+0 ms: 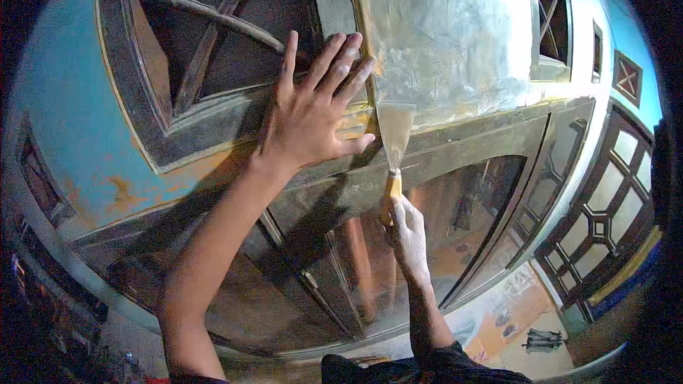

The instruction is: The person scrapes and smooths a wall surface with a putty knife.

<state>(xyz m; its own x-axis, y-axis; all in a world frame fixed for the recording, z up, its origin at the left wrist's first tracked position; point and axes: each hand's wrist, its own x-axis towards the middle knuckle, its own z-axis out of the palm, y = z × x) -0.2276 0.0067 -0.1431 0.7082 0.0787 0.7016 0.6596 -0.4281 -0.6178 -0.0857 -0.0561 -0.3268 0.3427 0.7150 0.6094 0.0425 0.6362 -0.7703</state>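
Note:
My right hand (408,238) grips the yellowish handle of a putty knife (396,129), its broad blade pointing up. The blade's edge lies at the lower left of a patchy grey-white plastered wall section (452,43), just above a dark wooden frame (469,131). With fingers spread, my left hand (307,117) rests against the wall and frame edge left of the blade, its fingertips dusted white. Whether the blade presses on the plaster or only hovers close, I cannot tell.
Left of my hand is a vent opening (213,35) with crossed wooden bars. Glazed window panes (455,220) sit below the frame. A dark panelled door (601,220) stands at the right. Turquoise wall (78,99) with orange-stained patches spreads left. A dark object (544,340) lies on the floor.

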